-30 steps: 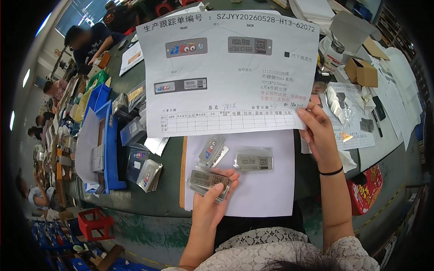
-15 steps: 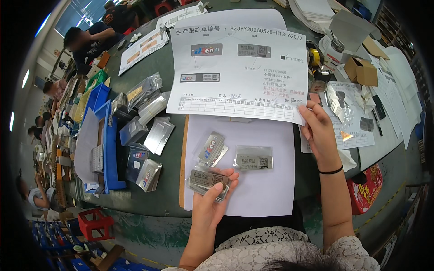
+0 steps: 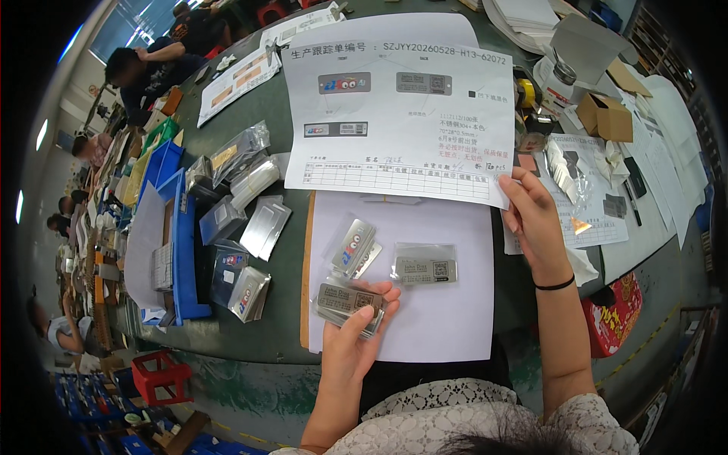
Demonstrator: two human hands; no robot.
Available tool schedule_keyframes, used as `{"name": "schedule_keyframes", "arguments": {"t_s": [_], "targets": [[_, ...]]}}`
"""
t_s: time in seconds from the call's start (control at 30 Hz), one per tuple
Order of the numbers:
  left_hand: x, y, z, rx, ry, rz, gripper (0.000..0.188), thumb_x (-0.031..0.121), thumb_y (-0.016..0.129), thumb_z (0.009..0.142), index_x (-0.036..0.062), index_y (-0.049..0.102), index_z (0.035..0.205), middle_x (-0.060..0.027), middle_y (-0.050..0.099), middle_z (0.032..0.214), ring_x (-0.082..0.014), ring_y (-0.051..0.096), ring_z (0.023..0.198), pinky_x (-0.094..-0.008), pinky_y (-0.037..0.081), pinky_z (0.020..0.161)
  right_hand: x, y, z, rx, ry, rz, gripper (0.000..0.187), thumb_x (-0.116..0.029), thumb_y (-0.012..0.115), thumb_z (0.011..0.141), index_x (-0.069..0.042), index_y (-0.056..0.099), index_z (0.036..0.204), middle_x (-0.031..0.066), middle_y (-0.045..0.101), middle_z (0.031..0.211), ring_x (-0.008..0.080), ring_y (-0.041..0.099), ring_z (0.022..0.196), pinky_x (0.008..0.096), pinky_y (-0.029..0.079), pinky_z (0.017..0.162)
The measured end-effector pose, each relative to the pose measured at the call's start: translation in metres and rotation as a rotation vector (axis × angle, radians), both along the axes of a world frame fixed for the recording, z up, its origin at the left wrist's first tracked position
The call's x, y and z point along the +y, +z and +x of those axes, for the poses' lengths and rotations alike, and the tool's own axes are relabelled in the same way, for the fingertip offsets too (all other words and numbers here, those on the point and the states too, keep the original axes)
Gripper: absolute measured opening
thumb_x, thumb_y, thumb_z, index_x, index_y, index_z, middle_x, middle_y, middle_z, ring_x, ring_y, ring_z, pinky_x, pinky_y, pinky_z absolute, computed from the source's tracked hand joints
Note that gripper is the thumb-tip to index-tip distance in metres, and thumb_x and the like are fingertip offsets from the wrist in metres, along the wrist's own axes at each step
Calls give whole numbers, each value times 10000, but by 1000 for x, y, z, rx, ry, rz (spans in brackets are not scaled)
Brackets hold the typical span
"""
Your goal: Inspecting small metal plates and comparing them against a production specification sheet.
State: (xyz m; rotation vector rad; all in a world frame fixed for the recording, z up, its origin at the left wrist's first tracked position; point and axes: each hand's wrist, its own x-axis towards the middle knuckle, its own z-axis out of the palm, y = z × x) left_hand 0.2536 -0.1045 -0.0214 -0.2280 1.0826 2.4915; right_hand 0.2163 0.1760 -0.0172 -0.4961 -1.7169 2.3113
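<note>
My left hand (image 3: 355, 327) grips a small stack of metal cards (image 3: 341, 302) in clear sleeves, thumb on top, over the lower left of a white paper pad. Pinched at its lower right corner by my right hand (image 3: 531, 216), a printed order sheet (image 3: 394, 163) is lifted above the table, with pictures of cards on it. On the pad (image 3: 440, 326), a sleeved metal card (image 3: 426, 264) lies flat with a square code showing. To its left, a sleeved card with a colourful print (image 3: 353, 246) overlaps another, close above my left hand.
Left of the pad lie packs of sleeved cards (image 3: 249, 294), blank metal plates (image 3: 265, 227) and a blue bin (image 3: 186, 250). To the right are a small cardboard box (image 3: 604, 117), papers, a black pen (image 3: 634, 206) and a tape measure (image 3: 525, 92). A co-worker (image 3: 148, 76) sits across at the far left.
The sheet in my right hand has shifted and tilted slightly. My left hand holds the cards in nearly the same place. The far-left co-worker's arm has risen toward the head.
</note>
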Motion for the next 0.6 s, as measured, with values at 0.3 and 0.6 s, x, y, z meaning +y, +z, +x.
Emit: {"name": "schedule_keyframes", "arguments": {"t_s": [0.3, 0.6], "targets": [[0, 0, 0, 6, -1, 1, 356, 14, 561, 857, 22, 462, 1198, -206, 569, 1170, -318, 565, 1117, -416, 453, 985, -1, 0, -1, 7, 0, -2, 237, -180, 563, 931, 4, 551, 1080, -4, 591, 814, 5, 394, 486, 147, 294, 433], [0, 0, 0, 2, 2, 9, 362, 10, 562, 852, 18, 456, 1199, -213, 569, 1172, -319, 563, 1118, -416, 449, 988, 0, -1, 0, -5, 2, 0, 228, -175, 565, 929, 0, 551, 1075, -14, 584, 786, 7, 396, 483, 148, 290, 435]]}}
